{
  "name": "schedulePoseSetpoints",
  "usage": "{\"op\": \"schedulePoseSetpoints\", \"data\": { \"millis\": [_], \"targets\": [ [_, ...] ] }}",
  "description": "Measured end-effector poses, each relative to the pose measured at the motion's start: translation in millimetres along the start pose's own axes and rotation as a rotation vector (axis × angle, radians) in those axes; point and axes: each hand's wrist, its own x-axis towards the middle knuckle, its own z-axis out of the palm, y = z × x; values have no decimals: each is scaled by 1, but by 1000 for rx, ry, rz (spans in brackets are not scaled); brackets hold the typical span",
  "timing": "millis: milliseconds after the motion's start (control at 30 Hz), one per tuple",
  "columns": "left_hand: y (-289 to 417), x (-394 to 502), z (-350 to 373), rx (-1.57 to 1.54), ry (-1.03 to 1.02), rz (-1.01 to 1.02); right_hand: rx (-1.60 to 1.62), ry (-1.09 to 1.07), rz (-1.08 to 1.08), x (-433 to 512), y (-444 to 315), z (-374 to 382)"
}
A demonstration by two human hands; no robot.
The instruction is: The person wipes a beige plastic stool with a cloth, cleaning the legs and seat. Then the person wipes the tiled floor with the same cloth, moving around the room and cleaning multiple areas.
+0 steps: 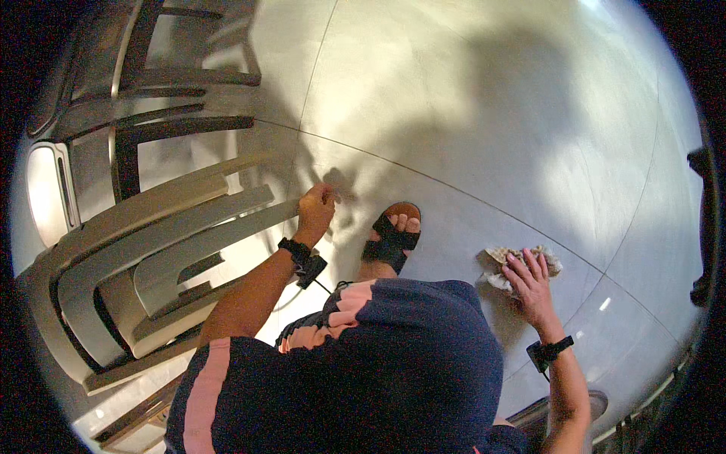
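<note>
Under my right hand (530,284) is a crumpled beige and white cloth (499,258), pressed against the pale tiled floor (442,227). The fingers spread over its top, so part of the cloth is hidden. My left hand (317,210) is above the floor with its fingers curled in, and no object shows between them. Just left of that hand, the end of a leg from a set of nested tables (210,227) passes behind it; whether they touch cannot be told. A black strap with a small device (309,267) is on the left wrist, and a similar one (547,352) is on the right.
My sandalled foot (397,232) is planted between the hands. Dark chair-like furniture (187,122) stands at upper left, beside a glowing white panel (50,193). A dark rounded object (598,400) is near my right forearm. Another dark object (703,227) lines the right rim.
</note>
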Motion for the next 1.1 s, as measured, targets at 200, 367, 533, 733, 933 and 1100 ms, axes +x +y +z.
{"op": "schedulePoseSetpoints", "data": {
  "millis": [200,367,533,733,933,1100],
  "targets": [
    [2,32,42,414,-209,444,-56,123,-75,-16,12,1],
    [-33,69,47,562,-234,467,-140,110,45,-4,21,16],
    [11,93,30,373,-284,401,1,361,267,-8,8,26],
    [181,83,58,46,-656,260,-16,582,290,-1,25,61],
    [243,60,31,-24,-1159,104,-30,574,3,10,40,70],
    [277,1,46,-81,-1419,-62,-44,503,17,-128,118,37]
  ]
}}
